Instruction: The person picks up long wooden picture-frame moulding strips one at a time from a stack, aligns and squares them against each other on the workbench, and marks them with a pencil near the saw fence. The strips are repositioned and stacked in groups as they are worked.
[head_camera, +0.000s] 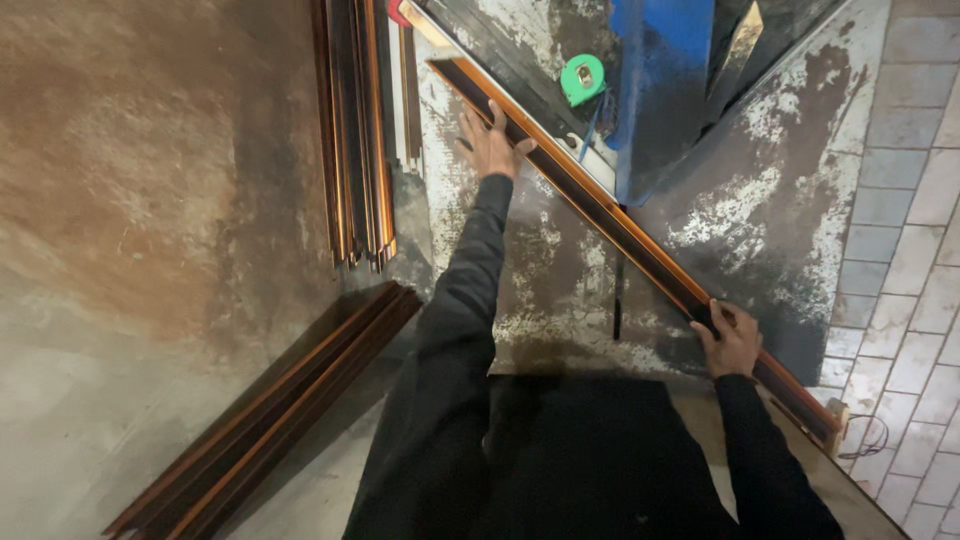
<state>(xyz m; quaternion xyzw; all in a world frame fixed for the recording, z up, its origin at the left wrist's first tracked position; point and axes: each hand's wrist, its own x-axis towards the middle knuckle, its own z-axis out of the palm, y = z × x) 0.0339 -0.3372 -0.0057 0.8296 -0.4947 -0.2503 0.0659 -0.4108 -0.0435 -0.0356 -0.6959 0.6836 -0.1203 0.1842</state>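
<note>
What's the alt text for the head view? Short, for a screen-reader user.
Seen from above, a person in black sleeves steadies a long brown-and-orange metal profile lying diagonally on a worn work surface, left hand flat near its far end and right hand gripping near the close end. A green tape measure lies beyond it; more profiles lie stacked to the left.

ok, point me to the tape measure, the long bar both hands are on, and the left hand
green tape measure (582, 79), head view, middle of its round case
long brown bar (600, 205), head view, mid-length between the hands
left hand (489, 146), head view, back of the hand
</note>
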